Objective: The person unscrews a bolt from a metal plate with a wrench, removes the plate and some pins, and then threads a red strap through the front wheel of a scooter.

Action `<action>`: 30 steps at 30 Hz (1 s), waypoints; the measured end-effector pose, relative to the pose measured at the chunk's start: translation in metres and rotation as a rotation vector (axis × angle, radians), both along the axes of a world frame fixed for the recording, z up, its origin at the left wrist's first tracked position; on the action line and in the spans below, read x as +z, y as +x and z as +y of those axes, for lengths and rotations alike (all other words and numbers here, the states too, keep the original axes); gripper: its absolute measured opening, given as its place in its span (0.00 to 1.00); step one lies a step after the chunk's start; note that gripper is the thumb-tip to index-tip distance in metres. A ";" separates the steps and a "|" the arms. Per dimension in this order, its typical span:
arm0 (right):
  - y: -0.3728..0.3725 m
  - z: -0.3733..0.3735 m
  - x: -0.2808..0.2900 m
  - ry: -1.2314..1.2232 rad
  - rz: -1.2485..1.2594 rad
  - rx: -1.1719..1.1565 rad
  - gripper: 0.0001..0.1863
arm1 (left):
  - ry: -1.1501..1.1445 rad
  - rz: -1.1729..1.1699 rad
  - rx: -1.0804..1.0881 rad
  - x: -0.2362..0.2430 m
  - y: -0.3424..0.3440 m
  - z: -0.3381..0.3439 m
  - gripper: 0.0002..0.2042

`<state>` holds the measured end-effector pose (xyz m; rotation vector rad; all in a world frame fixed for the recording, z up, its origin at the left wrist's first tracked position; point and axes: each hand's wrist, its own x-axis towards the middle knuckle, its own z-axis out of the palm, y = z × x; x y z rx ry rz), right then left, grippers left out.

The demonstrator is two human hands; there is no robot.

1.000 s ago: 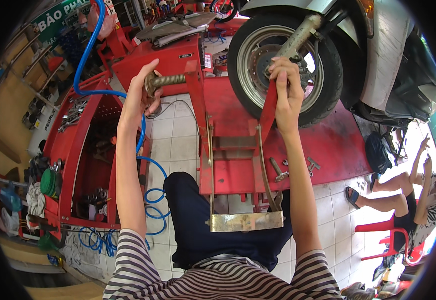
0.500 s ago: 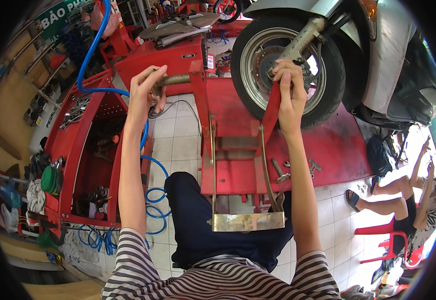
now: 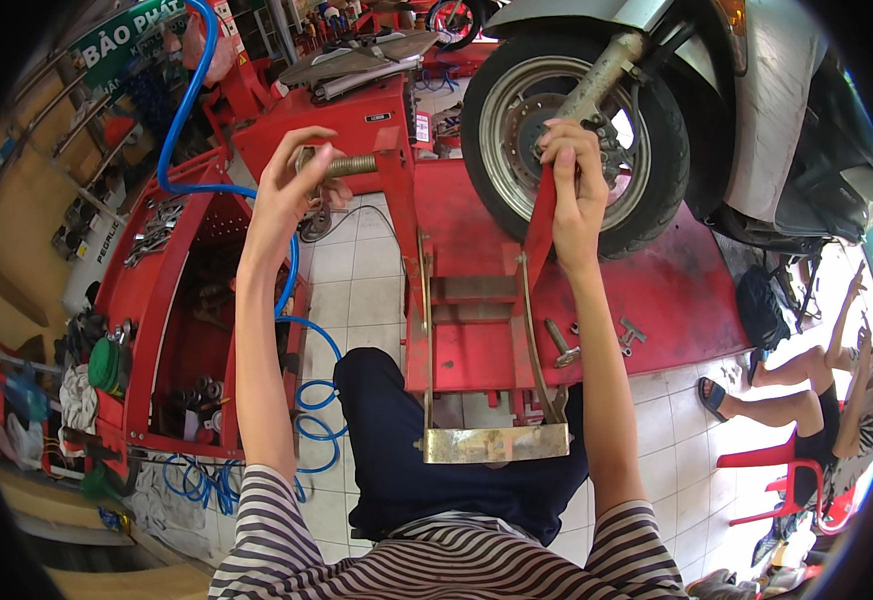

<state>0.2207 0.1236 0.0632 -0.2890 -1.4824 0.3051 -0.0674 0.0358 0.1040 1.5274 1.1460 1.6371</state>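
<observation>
My left hand (image 3: 292, 190) is curled around the handle end of a threaded clamp screw (image 3: 357, 166), its thumb and forefinger apart on the near side. The screw runs into the top of a red upright plate (image 3: 397, 185) on the left of a wheel clamp. On the other side, my right hand (image 3: 579, 185) wraps the top of a red clamp jaw plate (image 3: 541, 225), close to a scooter's front wheel (image 3: 487, 140). Between the plates, a bent metal bracket (image 3: 497, 443) extends toward my lap. My fingers partly hide the screw's handle.
A red lift platform (image 3: 677, 300) carries the scooter and a few loose metal tools (image 3: 562, 342). To the left stands a red tool cart (image 3: 137, 370) beside a coiled blue hose (image 3: 317, 420). A seated person (image 3: 807, 410) is at the far right.
My left hand has rolled around the screw's handle, its thumb and forefinger now further apart. My right hand keeps its hold on the jaw plate. The view has shifted slightly.
</observation>
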 end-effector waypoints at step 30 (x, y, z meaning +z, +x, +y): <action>0.003 0.003 -0.002 -0.007 -0.043 0.039 0.11 | -0.337 -0.035 0.023 0.000 -0.016 0.010 0.26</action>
